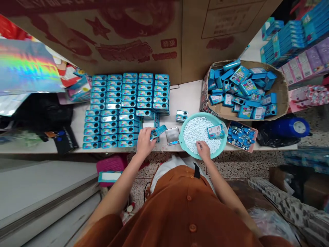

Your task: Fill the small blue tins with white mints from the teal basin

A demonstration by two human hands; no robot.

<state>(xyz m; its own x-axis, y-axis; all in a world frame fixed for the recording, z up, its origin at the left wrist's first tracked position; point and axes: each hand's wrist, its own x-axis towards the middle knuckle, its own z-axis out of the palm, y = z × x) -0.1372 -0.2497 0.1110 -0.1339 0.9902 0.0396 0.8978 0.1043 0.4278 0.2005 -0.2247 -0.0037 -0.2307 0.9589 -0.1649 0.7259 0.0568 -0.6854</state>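
Note:
My left hand [145,141] grips a small blue tin [158,131] with a dark round hole, close to the stacked tins. My right hand [203,150] is in a mint-green basin [181,137] of small white pellets [197,129], its fingers pinched at the pellets; whatever they hold is too small to make out. Another blue tin [215,131] lies on the pellets. Between my hands an open metal tin [172,136] rests on the table. Rows of stacked blue tins [110,127] stand to the left. Two more tins [182,115] are stacked behind the basin.
A large cardboard box [154,41] rises behind the table [190,92]. At the right, a cut-down carton [281,103] holds many blue tins, and a pink box [253,145] holds blue and silver caps. Black bags and a blue roll [288,128] lie farther right.

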